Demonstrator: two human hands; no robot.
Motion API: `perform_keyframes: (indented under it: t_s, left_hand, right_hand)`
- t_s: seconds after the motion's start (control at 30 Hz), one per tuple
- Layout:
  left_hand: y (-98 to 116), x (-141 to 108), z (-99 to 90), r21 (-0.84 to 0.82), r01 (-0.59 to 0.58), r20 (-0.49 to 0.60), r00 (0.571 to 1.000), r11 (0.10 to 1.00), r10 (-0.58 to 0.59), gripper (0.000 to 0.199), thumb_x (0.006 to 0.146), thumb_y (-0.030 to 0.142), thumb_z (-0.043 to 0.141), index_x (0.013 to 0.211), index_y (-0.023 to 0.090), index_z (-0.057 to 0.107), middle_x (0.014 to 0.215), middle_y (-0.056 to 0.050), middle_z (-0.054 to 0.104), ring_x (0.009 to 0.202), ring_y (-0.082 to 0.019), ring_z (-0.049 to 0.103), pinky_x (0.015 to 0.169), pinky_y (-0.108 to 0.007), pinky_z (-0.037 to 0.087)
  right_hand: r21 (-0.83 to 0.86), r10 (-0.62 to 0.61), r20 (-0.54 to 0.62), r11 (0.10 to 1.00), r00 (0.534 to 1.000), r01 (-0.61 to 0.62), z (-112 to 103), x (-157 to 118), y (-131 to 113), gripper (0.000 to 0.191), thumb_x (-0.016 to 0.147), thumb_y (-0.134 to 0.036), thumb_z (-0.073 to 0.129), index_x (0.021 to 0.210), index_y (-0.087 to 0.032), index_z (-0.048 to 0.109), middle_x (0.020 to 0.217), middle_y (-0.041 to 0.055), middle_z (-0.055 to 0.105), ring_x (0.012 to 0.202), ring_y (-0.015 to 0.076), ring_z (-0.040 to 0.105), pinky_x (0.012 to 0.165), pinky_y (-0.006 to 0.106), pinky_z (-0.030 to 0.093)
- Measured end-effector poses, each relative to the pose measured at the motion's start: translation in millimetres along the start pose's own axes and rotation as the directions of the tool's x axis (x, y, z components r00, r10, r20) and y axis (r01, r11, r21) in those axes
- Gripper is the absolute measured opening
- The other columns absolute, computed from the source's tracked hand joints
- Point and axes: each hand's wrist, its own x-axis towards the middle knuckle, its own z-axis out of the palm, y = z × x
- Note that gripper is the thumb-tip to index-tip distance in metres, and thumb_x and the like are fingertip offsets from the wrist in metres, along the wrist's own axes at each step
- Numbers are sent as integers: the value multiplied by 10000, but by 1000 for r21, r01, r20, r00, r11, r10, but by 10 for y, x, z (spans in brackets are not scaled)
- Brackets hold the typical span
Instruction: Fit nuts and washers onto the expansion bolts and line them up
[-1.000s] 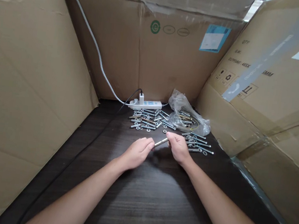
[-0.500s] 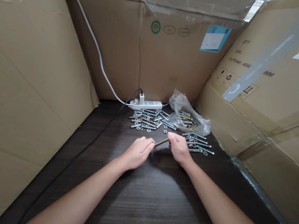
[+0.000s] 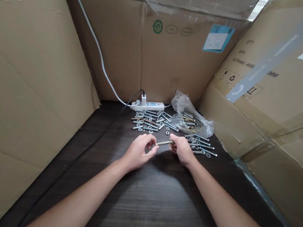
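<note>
My right hand (image 3: 181, 149) is closed around one end of a brass-coloured anchor bolt (image 3: 164, 143), held above the dark table with its other end pointing left. Around that left end my left hand (image 3: 142, 150) curves, thumb and fingers apart, with a gap between them; the fingertips are very near the bolt's tip. A small ring-like piece, perhaps a nut, shows at that tip. Just beyond the hands lie loose silver bolts, sleeves, nuts and washers (image 3: 151, 129). More bolts and washers (image 3: 205, 146) lie to the right of my right hand, which partly hides them.
A clear plastic bag (image 3: 184, 106) with more hardware inside rests behind the loose parts. At the back stands a white power strip (image 3: 152, 106) with a plugged-in adapter. A black cable (image 3: 92, 145) runs along the table's left side. Cardboard walls (image 3: 171, 64) enclose the back and both sides.
My left fingers have come apart from their pinch on the bolt's left end. The bolt has tilted to lie more level, and more of it shows. My right hand keeps its grip.
</note>
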Motion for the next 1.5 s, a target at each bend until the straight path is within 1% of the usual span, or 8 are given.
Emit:
perform_keyframes:
  t_s: [0.1,0.23,0.33,0.6,0.83,1.07,1.27,1.5]
  left_hand:
    - [-6,0,-8,-15,37,1,999,999,-37,161,897,342,454,879,187,495,770,7,535,709,-130,479,684,-250,385]
    - [-18,-1,-8,12,41,130,991,999,-43,296,959,347,296,824,191,509,755,0,545,739,-145,491,720,-265,382]
    - [-38,-3,7,25,14,168,986,1000,-18,366,973,317,226,738,188,475,701,2,515,708,-145,475,707,-264,369]
    - [-14,4,-1,-51,88,124,989,995,-81,207,935,360,354,885,195,469,745,22,507,680,-133,470,645,-243,361]
    - [-64,15,16,-30,73,97,993,997,-70,320,958,346,269,730,187,428,691,4,479,667,-140,449,640,-256,347]
    - [-49,1,14,-77,99,60,994,992,-95,127,910,310,419,934,193,464,754,25,490,674,-120,458,635,-231,358]
    - [-94,18,23,-47,42,129,991,998,-36,348,969,321,253,738,179,471,701,9,497,683,-132,461,656,-249,350]
    - [-80,27,31,-21,63,77,995,998,-61,251,945,330,345,778,186,464,723,14,495,655,-125,443,613,-237,344]
  right_hand:
    - [26,-12,-14,1000,1000,12,10,8,35,546,780,-620,495,483,-218,276,435,-72,227,393,71,214,398,237,198]
    - [-78,-90,-45,993,995,86,4,8,107,532,845,-580,441,479,-203,357,436,-55,281,413,86,262,420,245,230]
    - [-143,-117,-31,983,993,111,-3,7,137,534,865,-564,419,473,-204,368,433,-47,296,422,94,273,433,253,249]
    - [-176,-127,-75,978,989,112,-10,20,158,523,873,-558,410,493,-202,366,445,-50,301,433,93,277,443,249,254]
    - [-176,-110,-43,979,993,100,-6,22,170,520,869,-572,397,503,-208,336,453,-54,279,435,95,255,441,253,236]
    - [-161,-99,-60,983,993,88,-14,29,174,514,860,-583,406,514,-210,335,460,-54,279,436,94,266,443,254,235]
    - [-67,-37,-47,997,998,34,30,-1,96,520,803,-636,456,537,-209,323,472,-60,265,440,84,245,434,247,202]
    - [145,161,58,975,985,-168,44,30,20,534,697,-643,580,566,-213,292,502,-96,195,405,42,171,394,210,127]
